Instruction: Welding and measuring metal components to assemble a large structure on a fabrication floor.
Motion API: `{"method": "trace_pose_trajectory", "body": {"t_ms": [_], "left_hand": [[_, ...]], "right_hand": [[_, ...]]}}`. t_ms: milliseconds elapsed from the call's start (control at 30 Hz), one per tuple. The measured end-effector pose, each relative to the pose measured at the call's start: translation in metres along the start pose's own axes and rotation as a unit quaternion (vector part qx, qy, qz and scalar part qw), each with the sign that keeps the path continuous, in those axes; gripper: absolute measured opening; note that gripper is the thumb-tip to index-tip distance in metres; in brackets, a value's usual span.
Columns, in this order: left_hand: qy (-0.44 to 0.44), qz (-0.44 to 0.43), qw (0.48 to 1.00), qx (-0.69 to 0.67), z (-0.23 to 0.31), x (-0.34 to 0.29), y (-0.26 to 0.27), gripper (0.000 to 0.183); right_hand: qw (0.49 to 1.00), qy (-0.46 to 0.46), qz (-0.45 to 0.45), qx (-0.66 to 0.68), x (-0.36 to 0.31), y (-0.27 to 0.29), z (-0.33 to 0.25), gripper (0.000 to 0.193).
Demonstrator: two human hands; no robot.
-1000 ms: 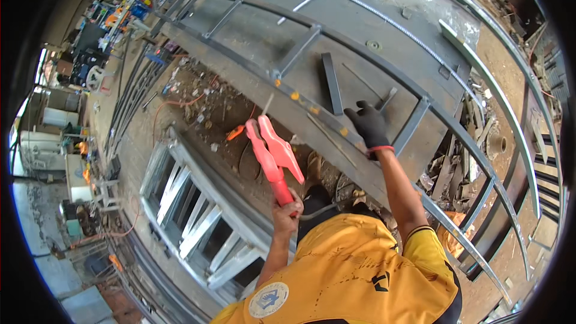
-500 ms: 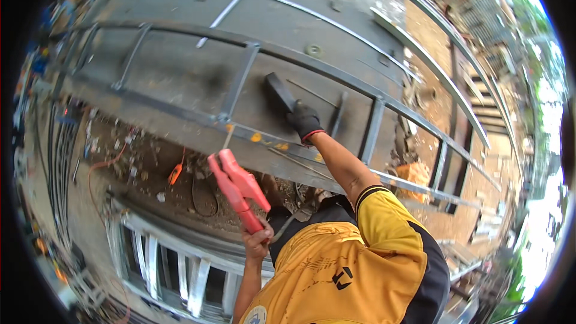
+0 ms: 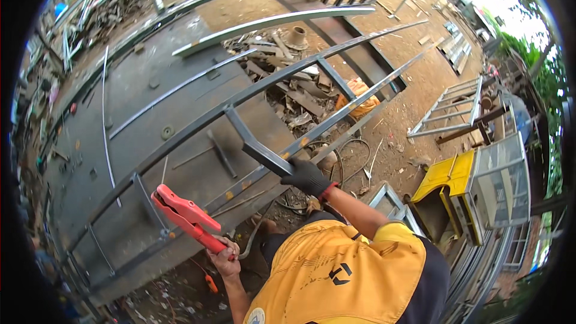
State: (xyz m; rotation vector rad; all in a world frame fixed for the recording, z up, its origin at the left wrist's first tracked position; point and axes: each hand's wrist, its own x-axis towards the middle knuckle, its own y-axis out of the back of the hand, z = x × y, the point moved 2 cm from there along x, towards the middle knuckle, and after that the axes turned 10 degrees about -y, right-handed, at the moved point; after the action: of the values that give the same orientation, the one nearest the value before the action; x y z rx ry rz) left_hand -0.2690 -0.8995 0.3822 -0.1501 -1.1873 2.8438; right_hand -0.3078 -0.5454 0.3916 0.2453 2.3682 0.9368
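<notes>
My left hand [image 3: 225, 258] is closed round the handle of a red welding electrode holder [image 3: 191, 217]. A thin welding rod [image 3: 164, 169] sticks up from its jaws. In a black glove with a red cuff, my right hand [image 3: 307, 177] grips the end of a short dark rectangular steel tube [image 3: 267, 157]. The tube's far end overlaps a crossbar [image 3: 236, 121] of the ladder-like steel frame [image 3: 195, 125] in this view; whether they touch I cannot tell. The frame lies across a dark steel plate table [image 3: 141, 93].
A hammer-like tool [image 3: 222, 155] rests on the table, with long thin metal strips [image 3: 171, 101] beyond. Scrap pieces [image 3: 303, 99] and an orange bag [image 3: 359, 97] lie on the far right. A yellow cabinet [image 3: 447, 179] stands at right. A cable [image 3: 249, 243] hangs near my left hand.
My view has swung to the right, bringing the yellow cabinet in. The tube has moved from over the plate to the frame's near rail and a crossbar. Both hands keep their grip.
</notes>
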Motion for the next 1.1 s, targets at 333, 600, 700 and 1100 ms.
{"method": "trace_pose_trajectory", "body": {"t_ms": [333, 600, 700, 1100], "left_hand": [[0.155, -0.133, 0.977, 0.057, -0.136, 0.01, -0.212, 0.037], [0.215, -0.117, 0.967, 0.066, -0.24, 0.015, -0.322, 0.028], [0.218, -0.094, 0.97, 0.062, -0.272, 0.044, -0.339, 0.025], [0.322, 0.018, 0.946, -0.015, -0.415, 0.173, -0.321, 0.01]], "right_hand": [[0.848, -0.219, 0.108, 0.471, -0.133, 0.075, 0.312, 0.051], [0.745, -0.291, 0.285, 0.528, -0.24, 0.11, 0.463, 0.041], [0.693, -0.288, 0.345, 0.563, -0.259, 0.116, 0.488, 0.04], [0.649, -0.299, 0.372, 0.593, -0.215, 0.173, 0.509, 0.043]]}}
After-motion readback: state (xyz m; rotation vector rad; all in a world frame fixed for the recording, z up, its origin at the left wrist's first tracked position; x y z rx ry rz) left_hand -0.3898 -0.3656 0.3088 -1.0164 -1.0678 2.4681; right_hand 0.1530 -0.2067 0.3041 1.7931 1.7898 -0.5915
